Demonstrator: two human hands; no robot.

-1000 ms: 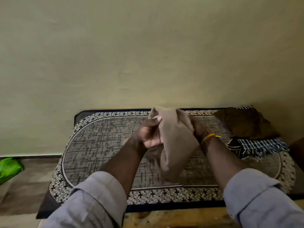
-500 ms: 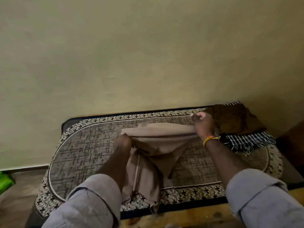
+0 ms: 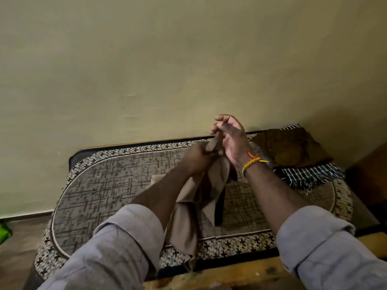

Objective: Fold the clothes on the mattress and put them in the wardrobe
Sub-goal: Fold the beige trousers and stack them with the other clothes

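plain yellowish wall, brown floor, dim light

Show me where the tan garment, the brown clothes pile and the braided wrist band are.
tan garment (image 3: 215, 181), head view, hanging middle fold.
brown clothes pile (image 3: 291, 147), head view, top of the heap.
braided wrist band (image 3: 250, 164), head view, woven strand on the wrist.

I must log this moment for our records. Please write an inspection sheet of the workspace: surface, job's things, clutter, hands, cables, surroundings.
Surface: patterned mattress against the wall, mostly bare.
Job's things: beige garment held up, its lower part hanging over the front edge; brown garment lying on a striped garment at the right end, unfolded.
Clutter: green item on the floor, left edge.
Hands: left hand gripping the beige garment; right hand open, fingers spread, beside it.
Cables: nothing seen.
Surroundings: plain wall; wardrobe not in view.
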